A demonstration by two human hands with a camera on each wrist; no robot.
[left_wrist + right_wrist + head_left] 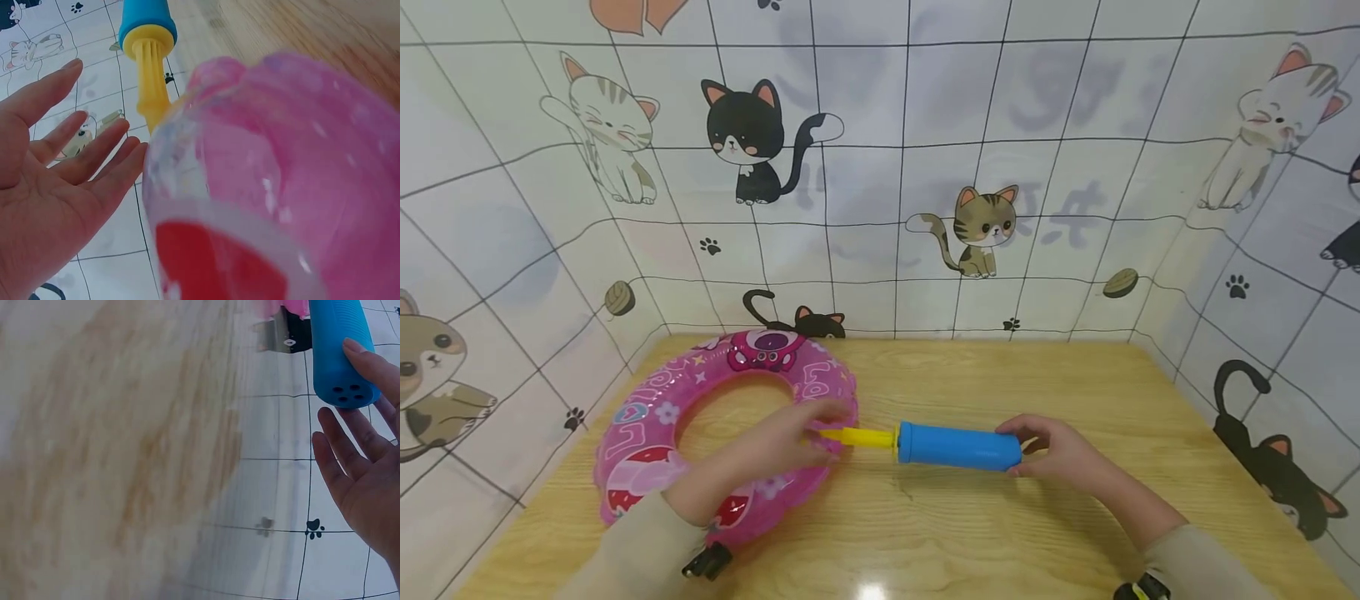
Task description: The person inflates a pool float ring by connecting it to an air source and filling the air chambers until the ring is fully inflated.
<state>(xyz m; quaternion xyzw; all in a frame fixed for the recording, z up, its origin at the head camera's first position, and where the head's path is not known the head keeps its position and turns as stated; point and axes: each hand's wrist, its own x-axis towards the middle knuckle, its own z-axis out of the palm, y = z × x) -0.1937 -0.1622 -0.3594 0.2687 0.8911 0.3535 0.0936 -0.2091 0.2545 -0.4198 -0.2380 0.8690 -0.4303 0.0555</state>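
A blue hand pump (958,447) with a yellow nozzle (868,437) lies sideways between the two hands. My right hand (1056,450) pinches the blue end, thumb on one side and a finger on the other; small holes show in that end in the right wrist view. At the nozzle's tip, my left hand (793,442) is spread beside the pink inflatable swim ring (655,400). Its fingers (100,150) are loosely extended, fingertips right at the ring's edge. In the left wrist view the ring hides the nozzle's tip.
Both hands are over a light wooden table (1000,533). Behind it and at both sides stands a white gridded cloth (865,183) printed with cartoon cats. The ring, printed with a bear and strawberries, takes up the table's left part.
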